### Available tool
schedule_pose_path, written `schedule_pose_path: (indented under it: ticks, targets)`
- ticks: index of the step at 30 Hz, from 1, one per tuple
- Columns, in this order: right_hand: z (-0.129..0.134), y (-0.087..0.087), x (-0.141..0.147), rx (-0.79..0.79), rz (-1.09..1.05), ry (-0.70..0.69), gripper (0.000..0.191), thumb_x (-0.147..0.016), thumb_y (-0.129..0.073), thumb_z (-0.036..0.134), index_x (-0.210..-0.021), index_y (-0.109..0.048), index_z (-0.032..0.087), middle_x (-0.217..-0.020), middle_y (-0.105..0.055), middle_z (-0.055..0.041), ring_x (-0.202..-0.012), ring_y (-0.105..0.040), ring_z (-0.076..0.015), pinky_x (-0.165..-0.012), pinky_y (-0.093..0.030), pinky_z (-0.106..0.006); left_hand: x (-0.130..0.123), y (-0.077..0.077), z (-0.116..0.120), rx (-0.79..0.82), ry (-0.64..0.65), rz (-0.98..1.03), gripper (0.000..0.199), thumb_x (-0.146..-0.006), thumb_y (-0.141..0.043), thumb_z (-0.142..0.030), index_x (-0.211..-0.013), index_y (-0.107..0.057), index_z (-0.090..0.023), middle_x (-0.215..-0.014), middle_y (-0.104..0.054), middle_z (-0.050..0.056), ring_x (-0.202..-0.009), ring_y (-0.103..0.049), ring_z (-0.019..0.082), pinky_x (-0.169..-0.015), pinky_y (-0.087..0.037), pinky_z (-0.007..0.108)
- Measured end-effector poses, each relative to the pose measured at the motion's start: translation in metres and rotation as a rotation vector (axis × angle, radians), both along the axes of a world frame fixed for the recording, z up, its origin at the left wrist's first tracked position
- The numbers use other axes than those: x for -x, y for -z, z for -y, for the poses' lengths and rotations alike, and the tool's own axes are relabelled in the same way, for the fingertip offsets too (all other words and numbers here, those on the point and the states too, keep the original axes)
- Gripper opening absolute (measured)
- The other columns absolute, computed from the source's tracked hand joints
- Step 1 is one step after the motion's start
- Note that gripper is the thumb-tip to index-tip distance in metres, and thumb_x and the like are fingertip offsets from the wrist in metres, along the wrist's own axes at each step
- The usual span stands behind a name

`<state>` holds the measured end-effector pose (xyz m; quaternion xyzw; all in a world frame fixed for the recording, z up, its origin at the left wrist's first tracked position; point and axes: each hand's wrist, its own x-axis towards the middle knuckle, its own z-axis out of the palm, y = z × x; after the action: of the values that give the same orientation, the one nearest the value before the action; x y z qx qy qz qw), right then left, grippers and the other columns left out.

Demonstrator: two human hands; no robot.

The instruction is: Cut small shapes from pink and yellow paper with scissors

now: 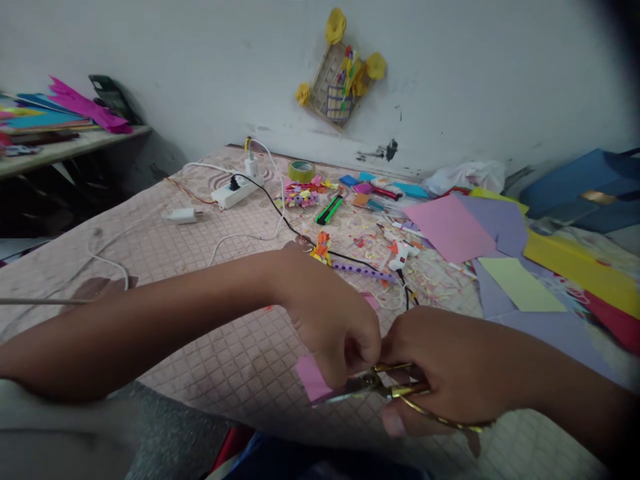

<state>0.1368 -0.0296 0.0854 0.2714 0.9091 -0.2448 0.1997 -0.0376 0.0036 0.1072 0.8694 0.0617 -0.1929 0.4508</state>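
Observation:
My right hand [450,363] is closed round the gold handles of a pair of scissors [371,381], whose blades point left. Between the blades and my left hand [340,327] shows a small piece of pink paper [314,379]. My left hand is closed on this paper, its fingers curled down close to the scissors' pivot. Part of the paper is hidden behind the fingers. Both hands are near the front edge of the table, nearly touching each other.
A cloth-covered table [210,333] holds a white power strip [237,192] with cables, green tape [301,171], a green cutter [329,209] and a white glue gun [401,255]. Paper scraps lie around it. Pink paper [450,229] and other coloured sheets spread at right, near a blue bag [585,190].

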Motion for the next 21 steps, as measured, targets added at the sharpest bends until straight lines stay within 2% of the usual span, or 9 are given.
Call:
schedule_pose_path:
  ticks: [6,21]
  targets:
    - [-0.001,0.001,0.0,0.022,-0.013,-0.019,0.047,-0.077,-0.045,0.059,-0.066,-0.062,0.017,-0.049,-0.046,0.0028,-0.042,-0.032,-0.0072,-0.041,-0.02,-0.021,-0.003,-0.003,0.002,-0.075,0.029,0.003,0.031,-0.067,-0.058,-0.002,-0.046,-0.041,-0.016,-0.048,-0.041,-0.007,-0.048,-0.042,0.007,-0.047,-0.032,0.02]
    - [-0.002,0.01,-0.005,0.088,-0.032,-0.014,0.049,-0.079,-0.043,0.061,-0.066,-0.061,0.017,-0.05,-0.046,0.0037,-0.043,-0.034,-0.0065,-0.041,-0.02,-0.02,-0.005,-0.001,0.001,-0.057,0.034,-0.01,0.029,-0.067,-0.059,-0.002,-0.047,-0.043,-0.015,-0.047,-0.042,-0.007,-0.048,-0.043,0.007,-0.046,-0.032,0.018]
